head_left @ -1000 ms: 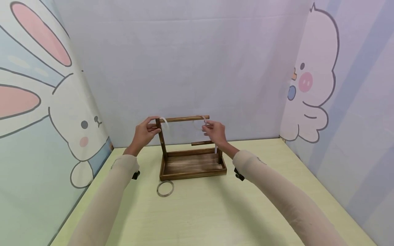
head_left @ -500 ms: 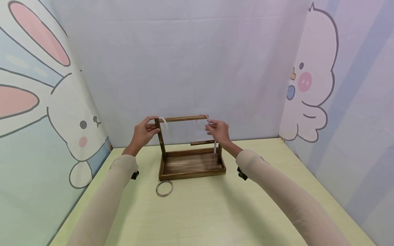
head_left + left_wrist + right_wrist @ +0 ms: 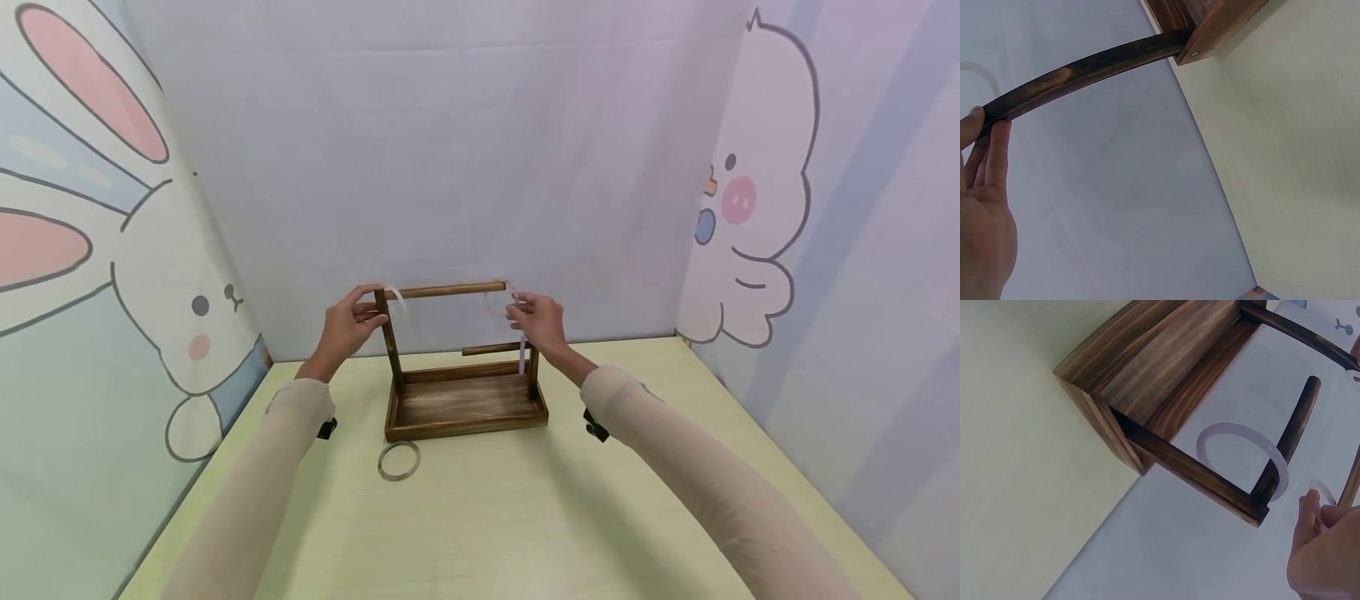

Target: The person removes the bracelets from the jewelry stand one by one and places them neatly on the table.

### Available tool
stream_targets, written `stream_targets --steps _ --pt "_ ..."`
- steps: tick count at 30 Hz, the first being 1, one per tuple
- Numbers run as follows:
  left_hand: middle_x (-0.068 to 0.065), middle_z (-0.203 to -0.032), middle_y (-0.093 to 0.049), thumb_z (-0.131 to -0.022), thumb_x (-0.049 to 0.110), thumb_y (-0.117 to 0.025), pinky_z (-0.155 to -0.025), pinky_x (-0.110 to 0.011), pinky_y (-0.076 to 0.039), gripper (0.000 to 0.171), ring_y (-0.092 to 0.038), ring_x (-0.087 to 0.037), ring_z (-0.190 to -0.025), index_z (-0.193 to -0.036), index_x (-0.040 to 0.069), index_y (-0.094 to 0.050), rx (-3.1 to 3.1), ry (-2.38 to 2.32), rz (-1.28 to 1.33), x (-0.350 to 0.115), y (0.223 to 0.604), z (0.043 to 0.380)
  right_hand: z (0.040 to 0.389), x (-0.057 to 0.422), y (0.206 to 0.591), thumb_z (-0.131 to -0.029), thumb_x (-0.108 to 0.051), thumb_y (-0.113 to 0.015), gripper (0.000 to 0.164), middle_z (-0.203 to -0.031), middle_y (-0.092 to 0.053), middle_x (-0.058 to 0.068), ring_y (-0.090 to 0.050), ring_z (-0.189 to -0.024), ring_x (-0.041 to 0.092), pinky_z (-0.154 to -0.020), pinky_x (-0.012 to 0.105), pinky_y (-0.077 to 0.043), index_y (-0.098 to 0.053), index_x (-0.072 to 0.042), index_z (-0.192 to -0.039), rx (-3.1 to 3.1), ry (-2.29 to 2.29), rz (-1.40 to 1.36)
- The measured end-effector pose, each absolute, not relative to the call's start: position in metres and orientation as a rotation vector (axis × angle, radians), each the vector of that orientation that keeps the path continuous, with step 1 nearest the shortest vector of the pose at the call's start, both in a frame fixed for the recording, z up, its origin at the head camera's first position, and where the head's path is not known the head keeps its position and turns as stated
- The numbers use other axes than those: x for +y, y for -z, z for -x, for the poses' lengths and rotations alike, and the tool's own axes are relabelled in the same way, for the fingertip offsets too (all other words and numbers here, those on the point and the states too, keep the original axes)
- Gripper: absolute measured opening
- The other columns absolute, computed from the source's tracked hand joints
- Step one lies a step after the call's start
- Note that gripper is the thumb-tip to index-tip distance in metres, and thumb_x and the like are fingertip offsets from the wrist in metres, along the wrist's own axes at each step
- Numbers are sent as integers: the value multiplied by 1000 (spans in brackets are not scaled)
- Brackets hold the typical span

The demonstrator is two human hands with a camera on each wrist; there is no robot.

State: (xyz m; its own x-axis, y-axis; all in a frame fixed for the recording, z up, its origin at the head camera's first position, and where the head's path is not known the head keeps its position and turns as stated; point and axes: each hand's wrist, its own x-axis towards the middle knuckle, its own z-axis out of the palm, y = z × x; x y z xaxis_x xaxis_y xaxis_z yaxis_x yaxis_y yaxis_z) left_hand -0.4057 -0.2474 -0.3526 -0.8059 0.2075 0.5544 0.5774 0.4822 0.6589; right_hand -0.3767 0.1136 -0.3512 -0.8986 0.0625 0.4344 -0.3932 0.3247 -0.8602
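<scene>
My left hand (image 3: pixel 347 327) grips the top of the left post of a dark wooden two-bar rack (image 3: pixel 467 427); the left wrist view shows thumb and fingers on either side of the post (image 3: pixel 1085 73). At the free right end of the upper bar (image 3: pixel 446 290), my right hand (image 3: pixel 542 322) pinches a pale translucent bangle (image 3: pixel 1320 485). Whether this bangle still encircles the bar tip, I cannot tell. A white bangle (image 3: pixel 397 296) hangs on the upper bar beside the left post. Around the lower bar (image 3: pixel 1300 419) hangs a lilac bangle (image 3: pixel 1241 430).
A greyish bangle (image 3: pixel 382 472) lies flat on the pale yellow table (image 3: pixel 465 533), in front of the rack's left corner. Behind the rack rises a plain wall (image 3: pixel 450 167). Cartoon-printed walls stand at left and right.
My right hand has moved slightly right, drawing its bangle along the upper bar to the free end. The left hand keeps its grip on the post.
</scene>
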Motion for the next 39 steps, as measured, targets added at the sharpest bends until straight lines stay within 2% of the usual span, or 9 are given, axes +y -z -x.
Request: stream_targets --steps 13,22,39 --pt "-26 -126 -69 -94 -2 -74 -91 -42 -61 57 -71 -39 -113 -146 13 -57 -2336 1274 635 -250 354 406 375 118 350 -102 -2 -66 32 -118 -72 28 -75 -103 38 -78 34 -65 -66 9 -132 -2201 -1639 -298" --pt "-27 -126 -69 -94 -2 -75 -91 -46 -61 58 -71 -39 -113 -147 11 -57 -2349 1269 623 -247 354 407 374 131 356 -102 -4 -66 34 -119 -71 29 -74 -105 38 -79 33 -65 -65 8 -134 -2210 -1631 -270" --pt "-27 -126 -69 -94 -2 -75 -91 -46 -61 57 -71 -39 -113 -147 11 -57 -2335 1276 634 -246 353 406 362 148 360 -102 -7 -68 40 -115 -73 27 -73 -102 44 -79 37 -66 -62 -1 -141 -2271 -1619 -272"
